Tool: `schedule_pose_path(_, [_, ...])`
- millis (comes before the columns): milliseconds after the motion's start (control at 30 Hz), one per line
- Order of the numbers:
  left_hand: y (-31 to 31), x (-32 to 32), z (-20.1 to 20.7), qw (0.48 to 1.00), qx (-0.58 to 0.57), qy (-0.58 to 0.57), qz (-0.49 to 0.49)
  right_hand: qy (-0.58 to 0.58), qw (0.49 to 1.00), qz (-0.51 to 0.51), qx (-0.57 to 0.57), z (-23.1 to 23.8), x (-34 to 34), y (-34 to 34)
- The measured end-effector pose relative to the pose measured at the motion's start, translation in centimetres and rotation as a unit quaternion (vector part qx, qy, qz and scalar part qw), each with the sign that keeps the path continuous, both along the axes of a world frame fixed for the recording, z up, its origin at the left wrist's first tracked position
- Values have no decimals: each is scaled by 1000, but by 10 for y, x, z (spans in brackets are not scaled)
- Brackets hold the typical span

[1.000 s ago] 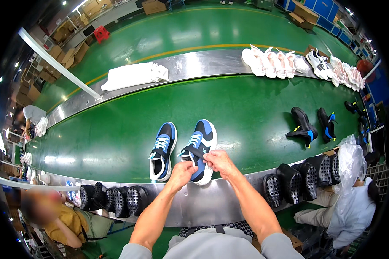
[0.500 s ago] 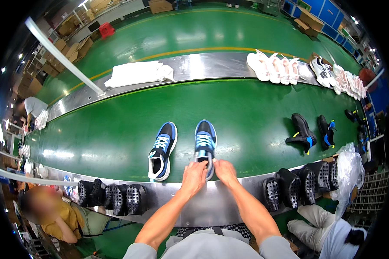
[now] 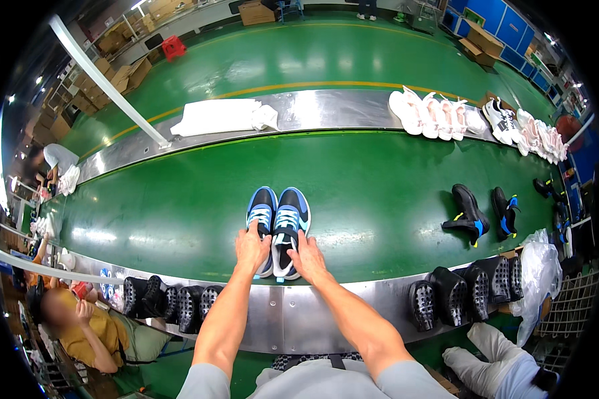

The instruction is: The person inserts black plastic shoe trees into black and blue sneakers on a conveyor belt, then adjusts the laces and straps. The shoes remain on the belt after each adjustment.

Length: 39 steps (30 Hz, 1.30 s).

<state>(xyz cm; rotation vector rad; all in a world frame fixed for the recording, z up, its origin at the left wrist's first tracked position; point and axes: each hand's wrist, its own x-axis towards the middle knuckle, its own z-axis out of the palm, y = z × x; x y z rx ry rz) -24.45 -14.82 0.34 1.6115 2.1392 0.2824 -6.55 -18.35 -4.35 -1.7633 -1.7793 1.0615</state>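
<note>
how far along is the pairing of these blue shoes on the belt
Mostly done: the two blue shoes stand side by side, touching, toes pointing away, on the green belt. In hand: the left hand and right hand rest on their heels. Left: letting go.

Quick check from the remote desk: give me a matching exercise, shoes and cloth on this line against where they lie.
Things:
1. blue pair of shoes
2. white shoes
3. black pair of shoes
4. white cloth

Places:
A. far metal strip, left
B. green belt, right
C. under both hands, near belt edge
D. far metal strip, right

Pairs: 1-C, 2-D, 3-B, 4-A
</note>
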Motion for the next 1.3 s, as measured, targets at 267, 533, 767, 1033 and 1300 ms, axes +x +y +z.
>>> schedule_pose_path(267, [-117, 23, 19, 926, 267, -69, -258, -37, 987, -72, 138, -5, 95, -104])
schedule_pose_path(533, [-184, 63, -23, 858, 165, -75, -480, -291, 949, 69, 102, -28, 150, -211])
schedule_pose_path(767, [-192, 47, -69, 872, 131, 13, -472, -310, 945, 72, 74, -34, 145, -211])
schedule_pose_path(1033, [-191, 52, -62, 880, 117, 9, -460, -341, 935, 77, 65, -24, 146, -211])
schedule_pose_path(1300, [-190, 52, -65, 878, 113, 13, -465, -343, 934, 78, 60, -28, 145, -213])
